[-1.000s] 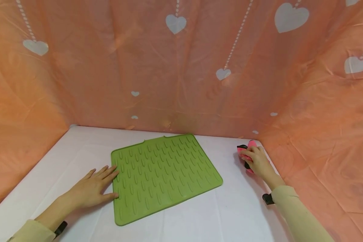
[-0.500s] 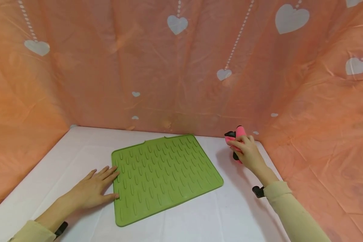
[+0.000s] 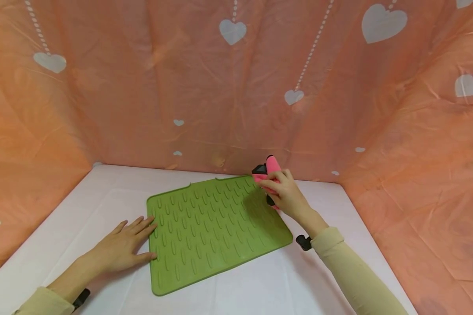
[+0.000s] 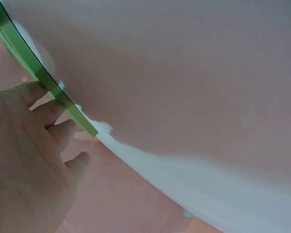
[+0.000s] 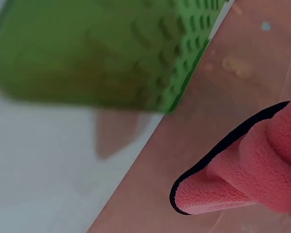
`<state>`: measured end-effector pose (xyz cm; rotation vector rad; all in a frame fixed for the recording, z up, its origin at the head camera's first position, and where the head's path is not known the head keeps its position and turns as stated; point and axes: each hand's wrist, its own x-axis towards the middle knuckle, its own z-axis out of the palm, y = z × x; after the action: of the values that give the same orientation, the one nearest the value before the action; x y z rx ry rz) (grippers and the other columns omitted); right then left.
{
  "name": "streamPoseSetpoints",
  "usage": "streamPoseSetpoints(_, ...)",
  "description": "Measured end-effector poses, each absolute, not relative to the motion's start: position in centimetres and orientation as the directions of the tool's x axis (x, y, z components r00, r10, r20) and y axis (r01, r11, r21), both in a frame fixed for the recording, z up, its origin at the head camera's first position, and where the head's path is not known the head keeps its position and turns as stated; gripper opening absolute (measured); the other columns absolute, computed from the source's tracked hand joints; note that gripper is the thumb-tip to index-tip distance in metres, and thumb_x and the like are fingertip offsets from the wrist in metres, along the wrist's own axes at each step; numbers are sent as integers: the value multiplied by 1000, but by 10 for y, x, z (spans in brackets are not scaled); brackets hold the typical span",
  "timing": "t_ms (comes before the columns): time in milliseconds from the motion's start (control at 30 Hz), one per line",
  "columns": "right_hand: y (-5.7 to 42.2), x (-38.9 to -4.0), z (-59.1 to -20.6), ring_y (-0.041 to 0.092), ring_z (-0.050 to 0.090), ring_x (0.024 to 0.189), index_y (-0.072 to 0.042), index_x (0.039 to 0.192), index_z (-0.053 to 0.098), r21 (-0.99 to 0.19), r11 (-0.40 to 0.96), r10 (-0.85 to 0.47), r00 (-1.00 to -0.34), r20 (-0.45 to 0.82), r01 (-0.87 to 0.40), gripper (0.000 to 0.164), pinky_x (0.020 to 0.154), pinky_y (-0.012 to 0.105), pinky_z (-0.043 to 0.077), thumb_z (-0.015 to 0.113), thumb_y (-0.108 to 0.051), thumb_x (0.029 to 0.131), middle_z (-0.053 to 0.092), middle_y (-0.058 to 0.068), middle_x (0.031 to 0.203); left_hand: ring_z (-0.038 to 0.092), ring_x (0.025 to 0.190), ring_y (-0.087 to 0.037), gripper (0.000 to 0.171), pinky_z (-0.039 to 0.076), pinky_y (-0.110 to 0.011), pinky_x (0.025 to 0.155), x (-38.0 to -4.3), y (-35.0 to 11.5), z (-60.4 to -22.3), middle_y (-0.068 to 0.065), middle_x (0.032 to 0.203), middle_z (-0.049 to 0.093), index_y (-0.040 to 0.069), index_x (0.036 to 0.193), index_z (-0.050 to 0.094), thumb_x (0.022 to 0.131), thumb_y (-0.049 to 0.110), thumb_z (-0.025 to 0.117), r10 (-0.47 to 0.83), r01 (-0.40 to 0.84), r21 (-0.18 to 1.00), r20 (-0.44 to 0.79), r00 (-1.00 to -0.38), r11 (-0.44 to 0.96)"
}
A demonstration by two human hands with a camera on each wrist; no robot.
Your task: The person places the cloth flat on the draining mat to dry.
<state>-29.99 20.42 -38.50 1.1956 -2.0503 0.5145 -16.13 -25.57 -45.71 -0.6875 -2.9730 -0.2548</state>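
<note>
A green ribbed silicone mat [image 3: 213, 232] lies on the white table. Its left edge is under the fingertips of my left hand [image 3: 116, 249], whose fingers are spread and straight. My right hand [image 3: 291, 197] pinches a bunched pink cloth [image 3: 273, 165] with black edging over the mat's far right corner. In the right wrist view the fluffy pink cloth [image 5: 233, 179] hangs folded, with its dark border along one side, and the green mat [image 5: 87, 63] lies beyond it. The left wrist view has the left hand [image 4: 34, 155] at the mat's edge [image 4: 39, 70].
The white table [image 3: 236, 288] runs back to an orange curtain [image 3: 205, 96] printed with white hearts, which also encloses both sides. A shadow from the right hand falls on the mat's right part. Small black devices sit at both wrists.
My right hand has lifted the pink cloth from the table's far right and carried it leftward over the mat's corner. The left hand has stayed on the mat's left edge.
</note>
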Motion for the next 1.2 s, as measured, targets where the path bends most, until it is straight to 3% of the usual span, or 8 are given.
streamPoseSetpoints(633, 126, -293, -408, 29, 54, 100, -15, 110, 79, 26, 369, -759, -285, 585, -929, 27, 84, 38, 54, 84, -2, 86, 65, 7, 106, 43, 144, -46, 88, 32, -72, 111, -165, -258, -459, -20, 158, 46, 3, 149, 55, 91, 68, 65, 439, 453, 127, 121, -890, 883)
streamPoseSetpoints(833, 113, -285, -421, 24, 53, 105, -16, 114, 79, -81, 328, -828, -328, 456, -941, 20, 86, 30, 52, 76, -9, 95, 66, 2, 108, 43, 143, -46, 89, 33, -72, 111, -164, -256, -459, -20, 157, 47, 2, 148, 55, 90, 68, 65, 441, 455, 131, 124, -889, 881)
streamPoseSetpoints(1000, 106, -283, -431, 20, 54, 107, -17, 117, 78, -96, 289, -874, -304, 379, -952, 21, 89, 25, 51, 76, -15, 97, 66, 0, 109, 44, 143, -46, 88, 33, -72, 110, -165, -256, -459, -19, 157, 47, 2, 148, 56, 90, 68, 66, 437, 452, 125, 132, -890, 883)
streamPoseSetpoints(1067, 104, -280, -433, 19, 55, 107, -18, 120, 77, -78, 294, -893, -303, 332, -952, 24, 90, 25, 51, 76, -20, 96, 67, 0, 112, 43, 143, -46, 88, 33, -72, 110, -165, -257, -459, -19, 157, 47, 3, 148, 56, 90, 68, 66, 437, 452, 125, 132, -890, 883)
streamPoseSetpoints(1200, 98, -270, -434, 19, 54, 115, -24, 130, 74, -49, 375, -911, -378, 166, -926, 34, 94, 33, 52, 72, -37, 99, 67, -2, 124, 43, 143, -47, 89, 33, -72, 110, -165, -257, -458, -19, 157, 47, 3, 148, 56, 90, 68, 67, 437, 452, 128, 131, -890, 883)
